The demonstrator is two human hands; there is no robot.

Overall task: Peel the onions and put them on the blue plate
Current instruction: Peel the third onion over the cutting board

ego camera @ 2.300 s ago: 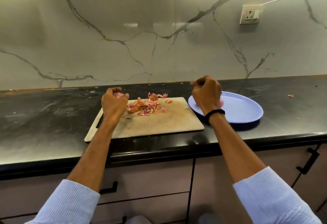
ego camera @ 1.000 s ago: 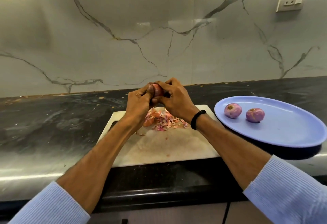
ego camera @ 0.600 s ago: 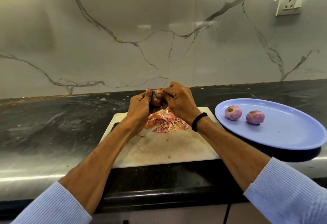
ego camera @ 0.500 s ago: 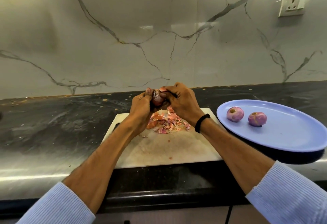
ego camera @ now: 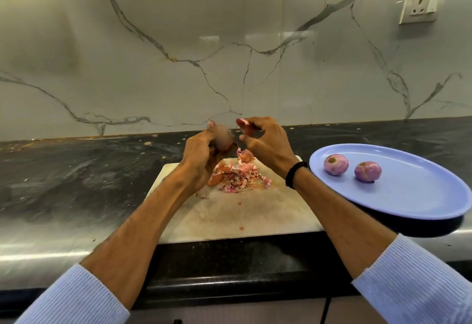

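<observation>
Onion (ego camera: 224,140) clasped in left hand (ego camera: 201,157) fingers, right hand (ego camera: 270,148) fingers pinching peel (ego camera: 245,127) just beside

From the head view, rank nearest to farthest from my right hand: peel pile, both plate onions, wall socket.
1. Peel pile, below the right hand.
2. Left plate onion, rightward.
3. Right plate onion, farther right.
4. Wall socket, upper right.

Onion (ego camera: 224,140) in left grip (ego camera: 201,155)

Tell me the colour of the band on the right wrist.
Black; the thin black wristband shows best in the head view.
</observation>
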